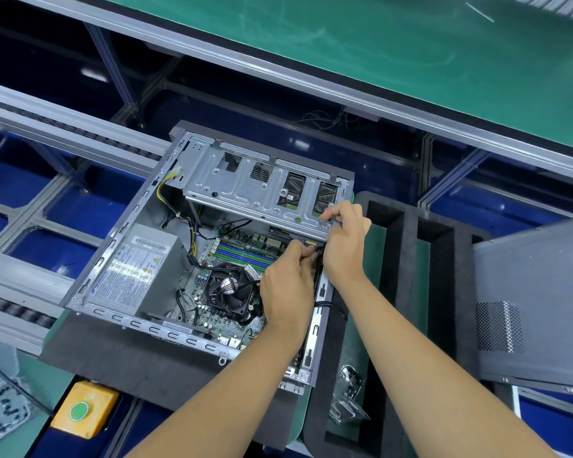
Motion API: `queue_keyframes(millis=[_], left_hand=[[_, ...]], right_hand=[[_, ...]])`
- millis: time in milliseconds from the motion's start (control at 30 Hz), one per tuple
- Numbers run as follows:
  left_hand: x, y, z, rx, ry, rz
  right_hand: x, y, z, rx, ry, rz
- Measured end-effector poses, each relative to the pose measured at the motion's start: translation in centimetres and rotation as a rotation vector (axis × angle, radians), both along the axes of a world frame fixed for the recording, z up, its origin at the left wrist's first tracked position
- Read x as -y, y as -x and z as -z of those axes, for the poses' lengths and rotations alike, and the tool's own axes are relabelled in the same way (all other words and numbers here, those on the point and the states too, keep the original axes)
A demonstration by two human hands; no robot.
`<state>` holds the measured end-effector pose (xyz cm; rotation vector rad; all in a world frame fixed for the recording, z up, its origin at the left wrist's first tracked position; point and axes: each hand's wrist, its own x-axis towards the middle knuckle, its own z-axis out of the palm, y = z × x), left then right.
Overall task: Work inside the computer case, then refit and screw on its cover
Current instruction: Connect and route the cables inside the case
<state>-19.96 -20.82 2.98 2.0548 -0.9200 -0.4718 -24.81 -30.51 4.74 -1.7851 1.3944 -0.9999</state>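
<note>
At centre frame, inside the open computer case (pixel 192 259), a small connector (pixel 311 243) is being pinched by the left hand (pixel 286 285) and right hand (pixel 343 239) together, seating apparently being needed next, while the cover (pixel 536 292) is lying at right
</note>
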Motion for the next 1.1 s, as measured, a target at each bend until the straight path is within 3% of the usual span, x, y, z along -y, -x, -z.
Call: queue_keyframes(millis=[500,800,1100], left_hand=[[0.56,-0.14,-0.73,0.193,-0.094,0.077],[0.15,-0.08,-0.26,0.069,-0.049,0.049],[0.15,-0.17,-0.28,0.073,-0.078,0.038]], right_hand=[[-0.02,0.09,0.09,0.034,0.012,-0.005],[0.02,0.09,0.13,0.048,0.018,-0.022],[0.05,0.08,0.10,0.042,0.010,-0.011]])
